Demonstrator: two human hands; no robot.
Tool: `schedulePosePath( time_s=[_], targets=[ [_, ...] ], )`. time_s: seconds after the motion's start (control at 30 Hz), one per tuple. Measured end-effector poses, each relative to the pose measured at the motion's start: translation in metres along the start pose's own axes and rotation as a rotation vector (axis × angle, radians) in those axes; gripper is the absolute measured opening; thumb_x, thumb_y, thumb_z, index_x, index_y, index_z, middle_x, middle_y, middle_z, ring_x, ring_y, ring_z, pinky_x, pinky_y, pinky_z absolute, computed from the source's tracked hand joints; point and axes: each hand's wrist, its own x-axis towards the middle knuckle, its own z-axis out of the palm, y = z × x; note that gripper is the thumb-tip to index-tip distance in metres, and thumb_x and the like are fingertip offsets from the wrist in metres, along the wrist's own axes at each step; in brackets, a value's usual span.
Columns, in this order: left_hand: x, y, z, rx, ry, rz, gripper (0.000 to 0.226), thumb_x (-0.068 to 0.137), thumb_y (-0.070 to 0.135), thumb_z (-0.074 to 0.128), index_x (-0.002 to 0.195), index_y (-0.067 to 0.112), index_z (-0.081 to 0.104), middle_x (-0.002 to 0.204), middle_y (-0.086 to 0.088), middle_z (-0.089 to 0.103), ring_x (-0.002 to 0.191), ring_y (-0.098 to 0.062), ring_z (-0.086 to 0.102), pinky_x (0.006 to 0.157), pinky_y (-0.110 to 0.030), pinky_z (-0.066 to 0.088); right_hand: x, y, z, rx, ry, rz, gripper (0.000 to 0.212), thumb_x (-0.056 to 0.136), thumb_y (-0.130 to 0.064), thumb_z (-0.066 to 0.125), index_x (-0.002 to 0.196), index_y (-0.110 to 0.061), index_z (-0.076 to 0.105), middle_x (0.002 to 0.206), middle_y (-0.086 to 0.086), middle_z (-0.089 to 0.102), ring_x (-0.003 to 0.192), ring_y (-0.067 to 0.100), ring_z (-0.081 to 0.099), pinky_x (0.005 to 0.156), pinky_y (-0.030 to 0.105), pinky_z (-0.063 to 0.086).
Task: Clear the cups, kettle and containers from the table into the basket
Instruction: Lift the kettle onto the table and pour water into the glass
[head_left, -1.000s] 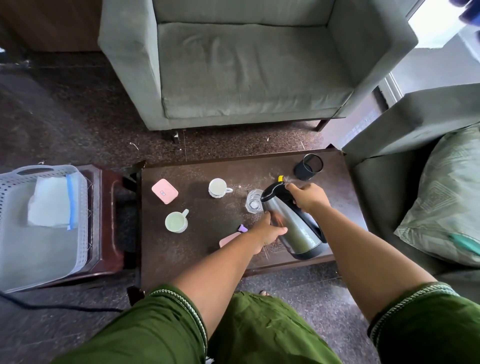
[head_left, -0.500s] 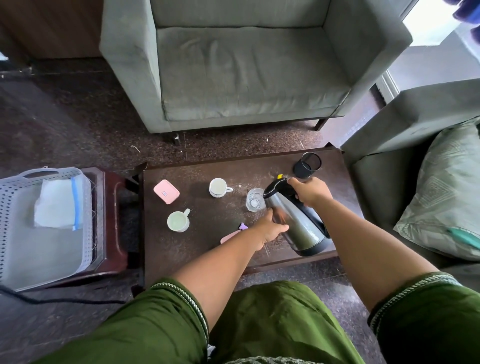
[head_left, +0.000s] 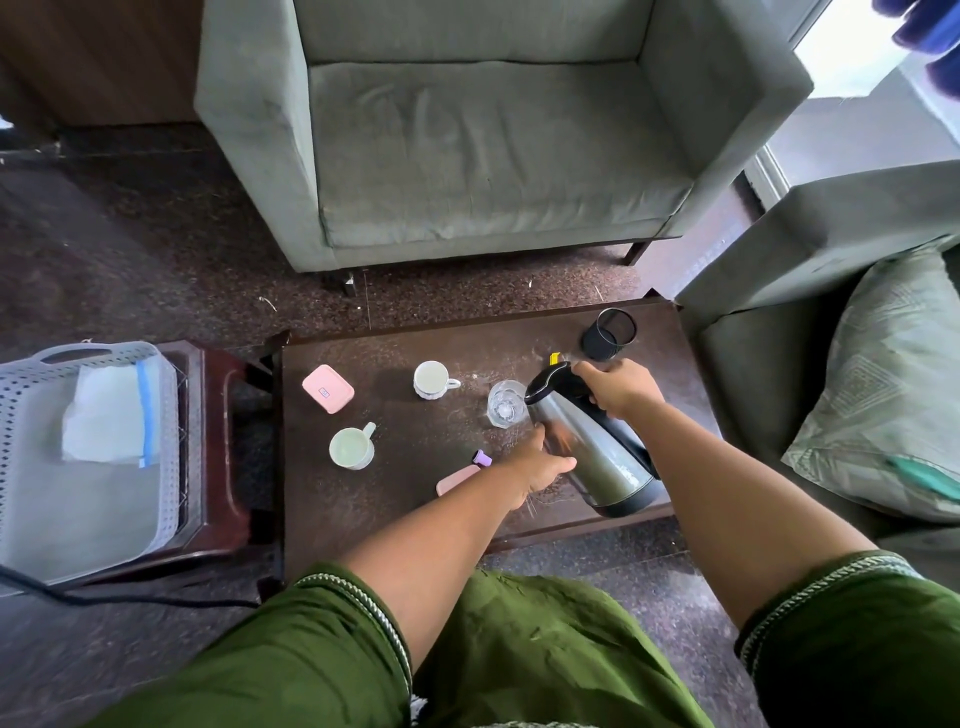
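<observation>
Head view: right hand (head_left: 618, 387) grips the kettle (head_left: 589, 447) handle, left hand (head_left: 540, 465) cups its slippery steel side; probably heavy.

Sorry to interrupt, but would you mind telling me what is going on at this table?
A person is clearing the table. The right hand grips the steel kettle by its black handle and tilts it, while the left hand steadies its body. Two cups, a glass, a pink container and a black cup sit on the table. The basket to the left holds only a cloth.
</observation>
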Motion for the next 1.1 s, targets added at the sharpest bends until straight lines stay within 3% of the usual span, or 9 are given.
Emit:
schedulePosePath(
  time_s=[0.23,0.43,0.63,1.1],
  targets=[
    [0.001,-0.005,0.001,-0.022,-0.017,-0.006,0.086,0.09,0.028,0.063,0.155,0.025,0.006,0.161,-0.003,0.017,0.142,-0.025,0.032,0.114,-0.045,0.033,-0.001,0.007,0.007,-0.016,0.022,-0.014,0.059,0.068,-0.069,0.045,0.046,-0.015,0.058,0.037,-0.004,0.057,0.049,0.023,0.058,0.068,0.035,0.053],
    [0.004,-0.013,0.001,-0.067,-0.019,-0.003,0.083,0.091,0.025,0.062,0.154,0.026,0.009,0.159,0.001,0.022,0.14,-0.024,0.034,0.114,-0.046,0.033,0.0,0.016,0.015,0.001,0.021,-0.023,0.058,0.071,-0.067,0.047,0.049,-0.015,0.061,0.045,-0.001,0.062,0.053,0.025,0.06,0.065,0.033,0.052],
    [0.01,-0.021,0.002,-0.098,-0.001,0.003,0.075,0.092,0.02,0.061,0.153,0.02,0.017,0.156,-0.006,0.028,0.137,-0.024,0.037,0.113,-0.044,0.035,0.0,0.018,0.023,0.004,0.003,-0.008,0.061,0.062,-0.071,0.043,0.047,-0.014,0.061,0.038,-0.002,0.057,0.048,0.023,0.057,0.055,0.027,0.045],
    [0.021,-0.025,0.001,-0.101,0.004,-0.033,0.073,0.095,0.013,0.053,0.154,0.024,0.012,0.158,-0.005,0.025,0.139,-0.027,0.035,0.114,-0.046,0.033,0.005,0.016,0.031,-0.021,-0.002,0.003,0.062,0.061,-0.072,0.041,0.049,-0.014,0.061,0.04,-0.002,0.058,0.046,0.022,0.056,0.055,0.027,0.044]
  ],
)
